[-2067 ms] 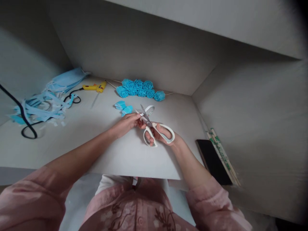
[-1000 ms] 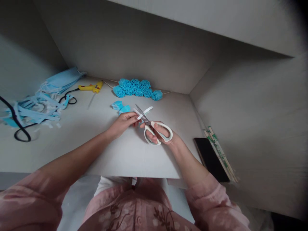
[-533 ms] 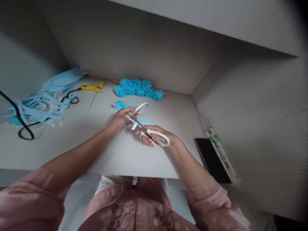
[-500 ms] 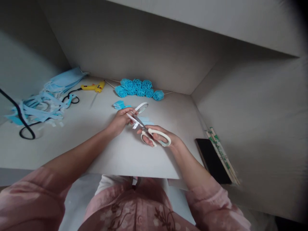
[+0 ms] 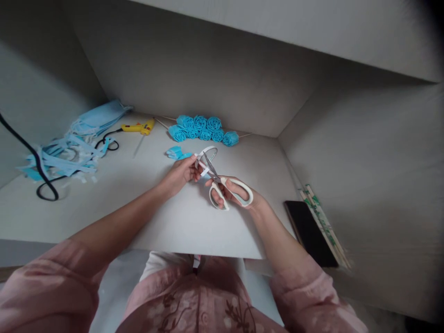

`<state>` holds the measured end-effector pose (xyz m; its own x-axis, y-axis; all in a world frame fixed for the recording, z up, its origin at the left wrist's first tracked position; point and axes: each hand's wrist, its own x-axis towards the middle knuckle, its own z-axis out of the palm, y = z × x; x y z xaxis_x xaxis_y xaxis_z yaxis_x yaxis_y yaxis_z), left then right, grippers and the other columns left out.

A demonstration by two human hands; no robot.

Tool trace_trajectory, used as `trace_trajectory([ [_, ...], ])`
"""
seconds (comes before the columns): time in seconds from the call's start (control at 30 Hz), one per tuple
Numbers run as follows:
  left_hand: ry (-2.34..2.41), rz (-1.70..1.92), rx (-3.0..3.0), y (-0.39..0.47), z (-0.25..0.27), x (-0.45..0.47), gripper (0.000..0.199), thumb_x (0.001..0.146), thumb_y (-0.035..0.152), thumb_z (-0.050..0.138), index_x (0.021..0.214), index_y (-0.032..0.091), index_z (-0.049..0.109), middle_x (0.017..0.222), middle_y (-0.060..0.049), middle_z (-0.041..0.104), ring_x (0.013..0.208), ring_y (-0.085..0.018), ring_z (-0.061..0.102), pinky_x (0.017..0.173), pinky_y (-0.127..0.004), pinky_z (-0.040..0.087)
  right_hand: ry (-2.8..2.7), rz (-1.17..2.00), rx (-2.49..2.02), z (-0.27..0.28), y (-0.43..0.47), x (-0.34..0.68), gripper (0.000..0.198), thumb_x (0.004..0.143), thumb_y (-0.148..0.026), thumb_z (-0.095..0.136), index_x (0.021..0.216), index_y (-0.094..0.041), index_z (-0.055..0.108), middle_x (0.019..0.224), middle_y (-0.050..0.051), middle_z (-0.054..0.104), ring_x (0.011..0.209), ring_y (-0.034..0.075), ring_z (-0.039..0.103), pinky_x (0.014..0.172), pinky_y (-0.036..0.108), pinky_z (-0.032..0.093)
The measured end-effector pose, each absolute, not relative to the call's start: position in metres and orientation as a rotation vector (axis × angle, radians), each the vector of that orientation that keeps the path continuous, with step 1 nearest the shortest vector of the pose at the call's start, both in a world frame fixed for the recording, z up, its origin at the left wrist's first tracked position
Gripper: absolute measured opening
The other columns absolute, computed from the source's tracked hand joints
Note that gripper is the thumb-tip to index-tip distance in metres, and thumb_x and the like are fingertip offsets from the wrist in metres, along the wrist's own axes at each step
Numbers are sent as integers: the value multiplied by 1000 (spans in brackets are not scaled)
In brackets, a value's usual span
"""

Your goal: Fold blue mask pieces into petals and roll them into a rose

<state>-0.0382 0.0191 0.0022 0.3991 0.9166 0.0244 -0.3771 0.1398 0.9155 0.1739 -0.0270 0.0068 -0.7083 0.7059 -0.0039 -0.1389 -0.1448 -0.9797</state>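
My right hand [image 5: 233,193] is threaded through the white handles of the scissors [image 5: 225,186], fingers curled snug in the loops, the blades only a little apart and pointing up and away from me. Just beyond, my left hand [image 5: 181,172] pinches the white strip [image 5: 204,157] between thumb and fingertips, and that strip loops over right at the blades, so it sits between my two hands above the table [image 5: 166,217]. Whether the blades actually bite it, I can't tell. Off to my right lie a dark phone [image 5: 310,231] and wrapped chopsticks [image 5: 324,225]. Further out, a small blue folded piece [image 5: 176,152] waits just past my left fingers. At the back, a row of blue roses [image 5: 203,129] looks finished, so a good share seems done, while the glue gun [image 5: 138,127] and the heap of blue strips [image 5: 65,155] on the left suggest more to make.
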Motion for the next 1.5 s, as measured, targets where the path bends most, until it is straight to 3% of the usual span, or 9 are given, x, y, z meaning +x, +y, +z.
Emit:
trace_trajectory([
  [0.57, 541, 906, 1175, 9, 1, -35, 37, 83, 49, 67, 85, 12, 65, 70, -3, 60, 65, -14, 55, 63, -26, 43, -1380, 1948, -585, 4, -26, 166, 64, 83, -67, 60, 115, -12, 63, 63, -3, 56, 49, 8, 50, 44, 21, 44],
  [0.73, 492, 933, 1151, 12, -1, -36, 30, 83, 40, 67, 86, 11, 67, 78, -7, 64, 71, -15, 58, 67, -28, 47, -1290, 2017, -552, 1, -23, 168, 61, 83, -66, 61, 112, -13, 64, 57, -6, 52, 42, 6, 44, 38, 19, 35],
  [0.9, 502, 1005, 1147, 14, -4, -37, 23, 81, 34, 68, 90, 13, 71, 87, -7, 68, 79, -17, 62, 73, -29, 49, -1197, 2046, -564, 1, -22, 168, 56, 84, -63, 62, 110, -13, 66, 61, -6, 54, 42, 4, 40, 37, 17, 35],
  [1.03, 666, 1037, 1256, 14, -5, -39, 20, 83, 35, 66, 84, 15, 72, 75, -4, 67, 68, -13, 60, 62, -24, 45, -1235, 2039, -565, -3, -21, 166, 59, 79, -64, 68, 111, -13, 65, 58, -7, 53, 40, 4, 40, 34, 17, 36],
  [1.17, 801, 964, 1363, 13, -3, -43, 25, 83, 38, 62, 77, 16, 71, 51, 0, 56, 44, -10, 46, 43, -22, 29, -1254, 2010, -578, -3, -22, 165, 57, 80, -60, 69, 113, -14, 64, 55, -8, 51, 39, 4, 38, 34, 17, 35],
  [1.37, 824, 1022, 1315, 14, -4, -40, 18, 74, 32, 66, 69, 15, 69, 55, -2, 61, 49, -11, 52, 50, -24, 39, -1333, 1974, -599, 0, -28, 166, 50, 88, -53, 63, 118, -12, 64, 56, -7, 48, 41, 4, 39, 37, 17, 33],
  [1.5, 864, 1070, 1230, 17, -5, -38, 19, 71, 33, 70, 65, 15, 67, 56, -1, 60, 51, -11, 52, 51, -23, 39, -1470, 1992, -451, 2, -32, 165, 60, 87, -61, 60, 121, -12, 62, 65, -5, 50, 49, 6, 44, 44, 18, 35],
])
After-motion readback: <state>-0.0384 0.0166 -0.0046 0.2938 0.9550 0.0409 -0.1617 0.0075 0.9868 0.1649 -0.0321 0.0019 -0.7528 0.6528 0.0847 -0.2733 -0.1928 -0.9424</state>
